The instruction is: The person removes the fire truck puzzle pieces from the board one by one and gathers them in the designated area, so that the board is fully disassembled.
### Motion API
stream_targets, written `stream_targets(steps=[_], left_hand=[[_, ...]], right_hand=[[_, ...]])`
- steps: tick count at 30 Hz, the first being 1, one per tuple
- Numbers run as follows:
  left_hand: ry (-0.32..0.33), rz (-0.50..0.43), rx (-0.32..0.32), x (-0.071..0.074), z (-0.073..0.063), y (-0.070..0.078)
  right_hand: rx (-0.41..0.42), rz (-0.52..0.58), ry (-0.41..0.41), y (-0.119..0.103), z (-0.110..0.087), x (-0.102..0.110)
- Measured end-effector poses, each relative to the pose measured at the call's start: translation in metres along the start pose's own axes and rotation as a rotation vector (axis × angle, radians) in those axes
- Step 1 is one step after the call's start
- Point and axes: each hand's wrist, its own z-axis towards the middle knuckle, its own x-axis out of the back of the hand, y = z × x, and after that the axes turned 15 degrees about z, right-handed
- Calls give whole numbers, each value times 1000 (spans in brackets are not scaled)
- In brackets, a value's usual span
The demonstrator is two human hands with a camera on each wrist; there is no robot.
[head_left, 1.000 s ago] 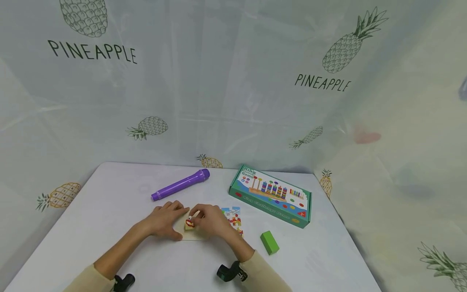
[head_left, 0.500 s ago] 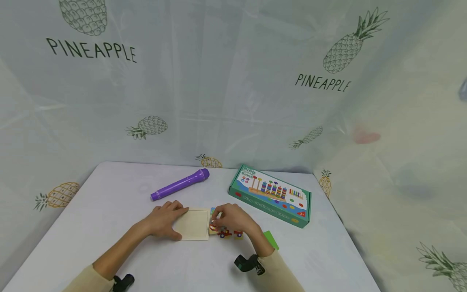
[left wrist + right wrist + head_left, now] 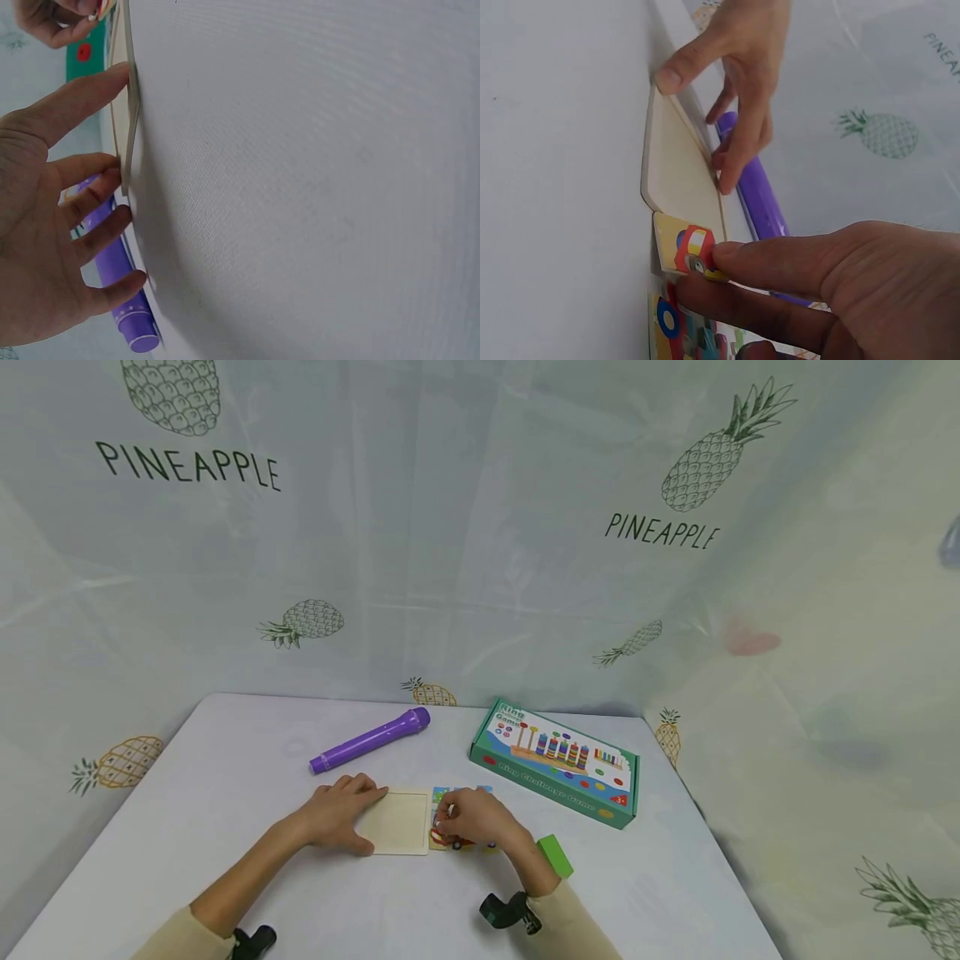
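A shallow wooden puzzle board [image 3: 399, 822] with a raised rim lies flat and bare in the head view. My left hand [image 3: 337, 814] spreads thumb and fingers against its left edges, touching them. To the board's right, my right hand [image 3: 477, 817] pinches a square puzzle piece [image 3: 676, 241] between thumb and fingertips. A red vehicle is printed on it. The right wrist view shows this piece beside the board's edge, with other printed puzzle pieces [image 3: 664, 326] just below it. My right hand partly hides these pieces in the head view.
A purple toy microphone [image 3: 369, 742] lies behind the board. Farther right sits a green Ring Challenge Game box [image 3: 555, 764]. A green block [image 3: 555, 855] is on the white table beside my right forearm. A pineapple-print sheet hangs behind.
My right hand has moved right, from above the board to the printed pieces, carrying the puzzle piece, then lowered slightly. The board's inside has come into view. My left hand stays put.
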Motion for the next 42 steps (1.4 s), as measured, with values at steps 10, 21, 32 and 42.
stream_targets(steps=[10, 21, 32, 42], left_hand=[[-8, -2, 0, 2, 0, 2], [-17, -15, 2, 5, -1, 4], [-11, 7, -2, 2, 1, 3], [-12, 11, 3, 2, 2, 1]], right_hand=[[-4, -28, 49, 0, 2, -7], [-19, -19, 73, 1, -1, -9], [-17, -46, 82, 1, -2, -10], [-6, -57, 91, 2, 0, -9]])
